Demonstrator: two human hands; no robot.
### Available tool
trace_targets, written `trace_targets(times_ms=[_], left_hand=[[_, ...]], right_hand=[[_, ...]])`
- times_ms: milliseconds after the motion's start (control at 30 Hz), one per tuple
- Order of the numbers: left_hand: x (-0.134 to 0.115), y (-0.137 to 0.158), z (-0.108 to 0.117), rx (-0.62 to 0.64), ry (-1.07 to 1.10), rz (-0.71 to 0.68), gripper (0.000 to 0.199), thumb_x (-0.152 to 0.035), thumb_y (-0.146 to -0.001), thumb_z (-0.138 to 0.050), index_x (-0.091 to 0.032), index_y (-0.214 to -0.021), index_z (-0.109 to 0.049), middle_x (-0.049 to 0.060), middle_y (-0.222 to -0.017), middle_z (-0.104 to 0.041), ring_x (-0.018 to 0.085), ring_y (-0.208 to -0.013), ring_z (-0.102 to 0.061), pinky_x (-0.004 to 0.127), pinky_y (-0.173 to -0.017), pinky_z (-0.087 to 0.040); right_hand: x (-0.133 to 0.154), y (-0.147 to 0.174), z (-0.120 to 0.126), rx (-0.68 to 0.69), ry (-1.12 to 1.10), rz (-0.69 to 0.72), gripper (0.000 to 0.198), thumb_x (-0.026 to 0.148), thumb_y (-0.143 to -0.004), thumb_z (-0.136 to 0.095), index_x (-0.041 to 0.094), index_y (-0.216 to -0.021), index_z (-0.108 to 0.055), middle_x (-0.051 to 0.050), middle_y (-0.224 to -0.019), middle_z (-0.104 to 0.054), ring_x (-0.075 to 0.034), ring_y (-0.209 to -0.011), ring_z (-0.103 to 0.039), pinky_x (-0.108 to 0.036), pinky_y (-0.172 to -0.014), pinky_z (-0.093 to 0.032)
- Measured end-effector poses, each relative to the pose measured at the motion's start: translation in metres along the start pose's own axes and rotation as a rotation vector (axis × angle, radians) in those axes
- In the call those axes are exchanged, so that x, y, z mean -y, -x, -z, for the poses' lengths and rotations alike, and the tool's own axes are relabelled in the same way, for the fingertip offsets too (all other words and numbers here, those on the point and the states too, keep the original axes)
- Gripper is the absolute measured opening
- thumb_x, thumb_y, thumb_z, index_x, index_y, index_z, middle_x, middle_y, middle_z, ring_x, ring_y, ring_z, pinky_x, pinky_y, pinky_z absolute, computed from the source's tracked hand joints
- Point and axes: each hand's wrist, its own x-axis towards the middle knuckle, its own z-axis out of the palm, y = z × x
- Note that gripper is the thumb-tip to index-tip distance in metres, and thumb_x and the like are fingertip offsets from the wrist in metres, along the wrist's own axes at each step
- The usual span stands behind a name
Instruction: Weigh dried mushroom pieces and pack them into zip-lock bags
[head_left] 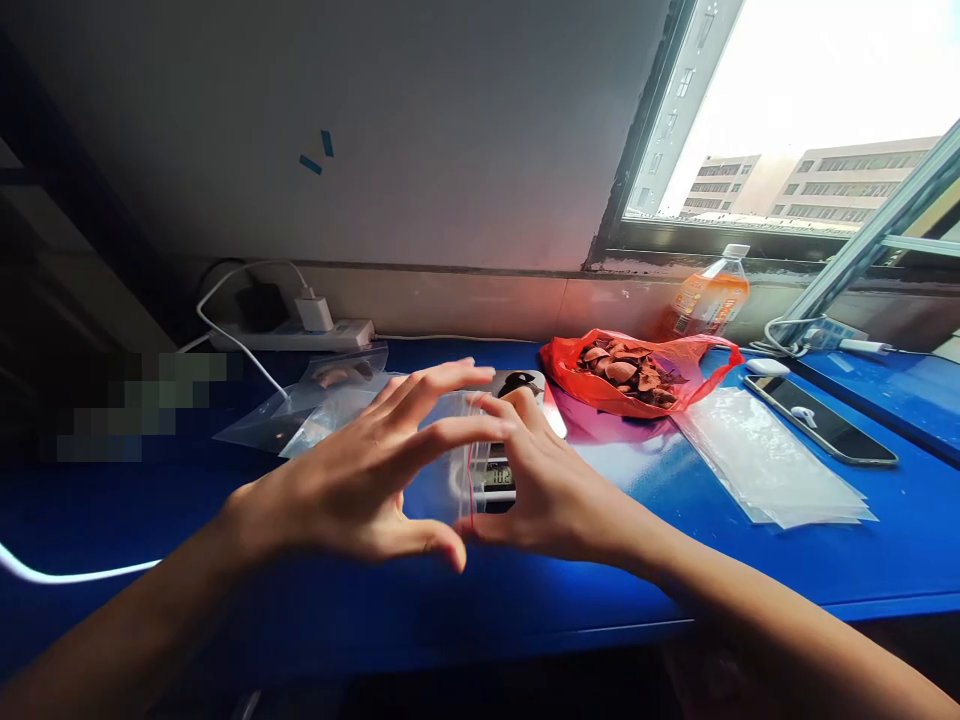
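Observation:
A clear zip bag (439, 490) with a red line along its mouth is held up in front of me. My right hand (559, 490) grips the mouth edge between thumb and fingers. Around the bag's other side, my left hand (360, 470) is open, fingers stretched out and thumb apart; its fingertips reach the right hand's fingers. Behind the hands stands a small digital scale (555, 418), partly hidden, its lit display showing digits. Some dark brown pieces (520, 382) lie on top of the scale.
Right of the scale sits a red plastic bag (566, 378) of dried brown pieces (622, 370). Beyond are an orange drink bottle (709, 295), a stack of clear bags (772, 460) and a phone (825, 420). More filled clear bags (307, 410) lie left, near a power strip (349, 335).

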Motion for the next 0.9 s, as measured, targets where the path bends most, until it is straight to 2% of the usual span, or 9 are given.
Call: trace_targets(times_ms=[67, 100, 233, 300, 400, 500, 633, 800, 900], left_hand=[[0.000, 0.001, -0.002, 0.075, 0.004, 0.052, 0.108, -0.061, -0.061, -0.082, -0.028, -0.147, -0.026, 0.022, -0.154, -0.031, 0.043, -0.138, -0.037, 0.062, -0.102, -0.043], [0.002, 0.001, -0.004, 0.102, 0.001, 0.064, 0.113, -0.059, -0.061, -0.083, -0.028, -0.150, -0.021, 0.023, -0.154, -0.031, 0.044, -0.139, -0.035, 0.065, -0.104, -0.039], [0.011, 0.002, -0.011, 0.072, -0.009, 0.084, 0.095, -0.042, -0.074, -0.079, -0.028, -0.148, -0.020, 0.017, -0.142, -0.050, 0.036, -0.129, -0.050, 0.062, -0.109, -0.033], [0.016, 0.002, -0.012, 0.027, -0.030, 0.118, 0.089, -0.038, -0.077, -0.075, -0.028, -0.147, -0.021, 0.015, -0.138, -0.054, 0.033, -0.122, -0.055, 0.060, -0.109, -0.034], [0.021, 0.003, -0.011, 0.002, -0.047, 0.154, 0.088, -0.037, -0.077, -0.074, -0.027, -0.146, -0.021, 0.015, -0.139, -0.053, 0.033, -0.119, -0.057, 0.059, -0.107, -0.035], [0.019, 0.002, -0.009, 0.034, -0.051, 0.160, 0.083, -0.035, -0.079, -0.072, -0.024, -0.144, -0.022, 0.014, -0.137, -0.054, 0.031, -0.119, -0.056, 0.056, -0.106, -0.036], [0.015, -0.001, -0.007, 0.100, -0.067, 0.189, 0.074, -0.028, -0.084, -0.067, -0.022, -0.142, -0.023, 0.013, -0.138, -0.052, 0.028, -0.121, -0.053, 0.054, -0.107, -0.035], [0.016, -0.001, -0.007, 0.094, -0.064, 0.181, 0.077, -0.028, -0.082, -0.071, -0.026, -0.143, -0.024, 0.009, -0.135, -0.054, 0.026, -0.114, -0.054, 0.050, -0.103, -0.036], [0.017, 0.000, -0.008, 0.088, -0.057, 0.170, 0.078, -0.027, -0.081, -0.071, -0.026, -0.143, -0.024, 0.009, -0.137, -0.053, 0.025, -0.113, -0.054, 0.048, -0.102, -0.035]], right_hand=[[-0.003, -0.001, 0.002, 0.008, 0.005, 0.031, 0.075, 0.041, -0.069, -0.080, 0.023, -0.131, -0.041, -0.011, -0.118, -0.043, -0.028, -0.115, -0.044, -0.050, -0.098, -0.045], [-0.005, -0.002, 0.004, 0.009, 0.010, 0.041, 0.074, 0.039, -0.069, -0.080, 0.023, -0.129, -0.041, -0.011, -0.119, -0.044, -0.028, -0.115, -0.045, -0.049, -0.098, -0.045], [-0.017, -0.011, 0.027, -0.081, -0.036, 0.087, 0.064, 0.037, -0.072, -0.078, 0.021, -0.123, -0.043, -0.009, -0.115, -0.054, -0.022, -0.105, -0.054, -0.039, -0.088, -0.049], [-0.027, -0.016, 0.043, -0.175, -0.004, 0.045, 0.045, 0.036, -0.078, -0.072, 0.019, -0.112, -0.048, -0.005, -0.097, -0.060, -0.018, -0.087, -0.059, -0.032, -0.075, -0.048], [-0.042, -0.016, 0.059, -0.201, 0.280, -0.043, 0.010, 0.026, -0.085, -0.062, 0.018, -0.088, -0.057, -0.003, -0.079, -0.063, -0.015, -0.072, -0.057, -0.029, -0.066, -0.041], [-0.050, -0.011, 0.059, -0.032, 0.516, -0.095, 0.013, 0.030, -0.087, -0.060, 0.018, -0.081, -0.061, -0.004, -0.079, -0.067, -0.017, -0.071, -0.058, -0.029, -0.064, -0.037], [-0.051, -0.006, 0.048, 0.169, 0.546, -0.128, 0.012, 0.030, -0.085, -0.061, 0.020, -0.092, -0.064, -0.004, -0.088, -0.071, -0.019, -0.078, -0.063, -0.028, -0.062, -0.036], [-0.049, -0.007, 0.044, 0.137, 0.596, -0.137, 0.031, 0.030, -0.084, -0.064, 0.022, -0.113, -0.061, -0.003, -0.092, -0.071, -0.020, -0.080, -0.065, -0.027, -0.061, -0.036], [-0.048, -0.009, 0.043, 0.118, 0.620, -0.135, 0.024, 0.030, -0.085, -0.063, 0.024, -0.109, -0.065, -0.002, -0.089, -0.070, -0.020, -0.078, -0.065, -0.028, -0.061, -0.036]])
